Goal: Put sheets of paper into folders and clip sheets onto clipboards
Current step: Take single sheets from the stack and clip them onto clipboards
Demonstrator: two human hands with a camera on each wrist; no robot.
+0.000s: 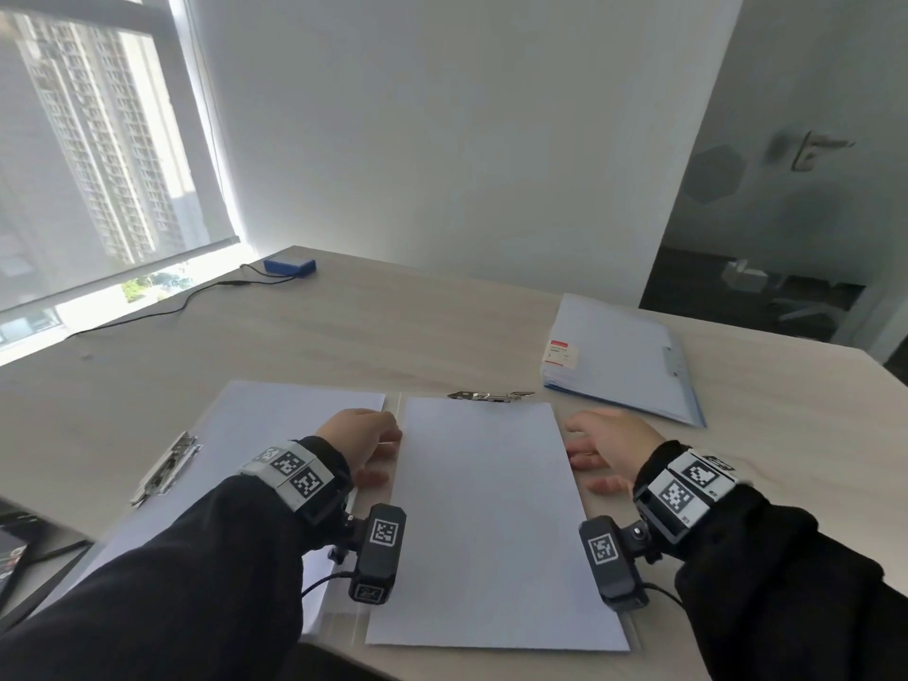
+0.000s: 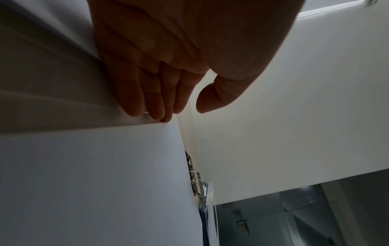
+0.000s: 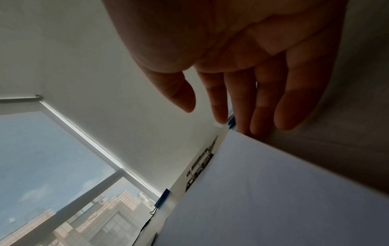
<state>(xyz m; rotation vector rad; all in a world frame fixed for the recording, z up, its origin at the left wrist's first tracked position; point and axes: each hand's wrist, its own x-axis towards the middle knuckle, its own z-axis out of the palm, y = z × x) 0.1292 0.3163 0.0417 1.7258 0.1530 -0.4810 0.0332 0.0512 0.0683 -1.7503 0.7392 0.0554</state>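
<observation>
My left hand [image 1: 361, 437] and right hand [image 1: 609, 442] sit one at each long edge of the white sheet [image 1: 491, 523], fingers straight and gripping nothing, the tips touching its edges. The sheet lies flat on the table [image 1: 393, 336] in front of me, its top edge just short of the metal clip [image 1: 490, 395] and, I think, not yet under it. If I push harder on one side, the sheet could turn and get clipped crooked, or buckle in the middle. A second clipboard [image 1: 236, 435] with paper lies at my left; the stack of folders [image 1: 624, 361] waits further right.
</observation>
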